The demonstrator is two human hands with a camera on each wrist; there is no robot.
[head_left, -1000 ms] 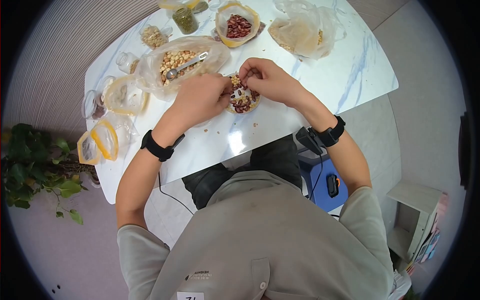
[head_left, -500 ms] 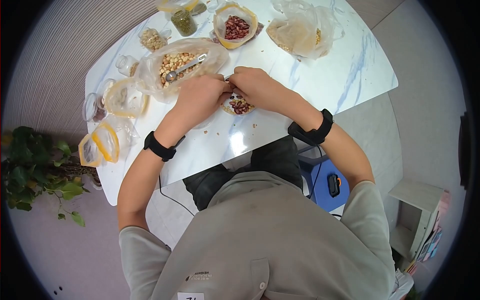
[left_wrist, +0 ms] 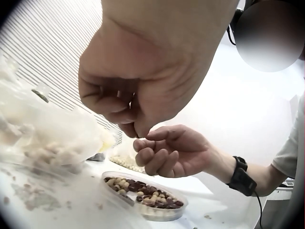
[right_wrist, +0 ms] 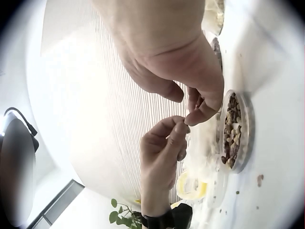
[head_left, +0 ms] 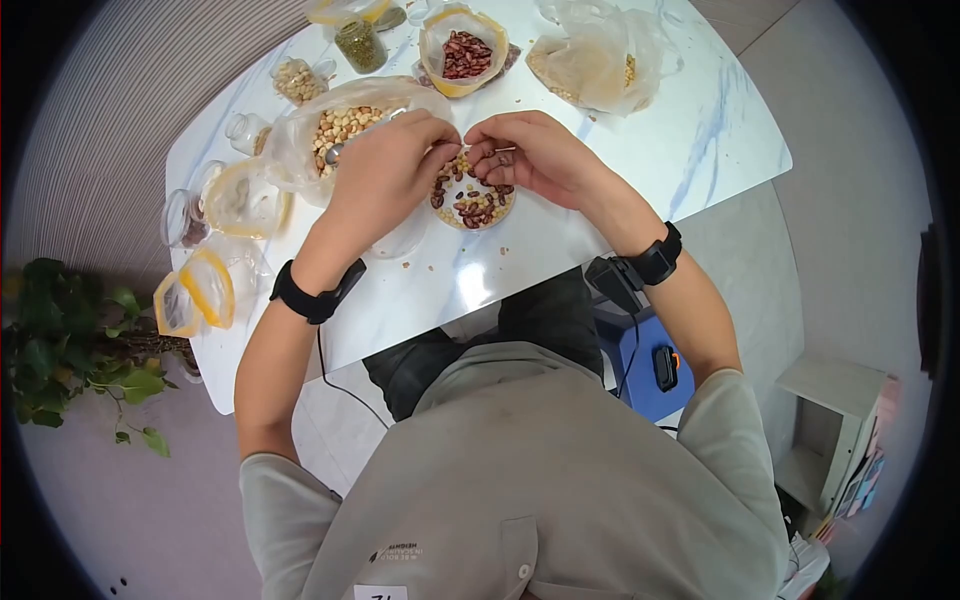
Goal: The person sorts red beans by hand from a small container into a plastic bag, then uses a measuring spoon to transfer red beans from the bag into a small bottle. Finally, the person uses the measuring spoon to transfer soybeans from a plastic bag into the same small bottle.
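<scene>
A round clear dish (head_left: 472,210) holds dark red kidney beans and pale yellow beans, with a bare white patch inside. My left hand (head_left: 392,165) hangs over its left edge, thumb and fingertips pinched on a small dark piece (left_wrist: 138,136) whose kind I cannot tell. Close above the dish is my right hand (head_left: 540,158), fingers loosely curled, thumb apart from them. Its forefinger meets the left fingertips in the right wrist view. An open bag of pale and brown nuts (head_left: 345,125) lies left of the dish, partly behind the left hand.
Behind the dish stands a bag of kidney beans (head_left: 466,56). A plastic bag (head_left: 605,65) lies farther right. Jars, including one of green beans (head_left: 360,46), and yellow-edged bags (head_left: 208,285) line the table's left side. Crumbs dot the front of the table (head_left: 560,235).
Half a second ago both hands were close together over the dish, covering its far part. They have since drawn apart at the wrists, the right hand turning palm inward, and more of the dish shows.
</scene>
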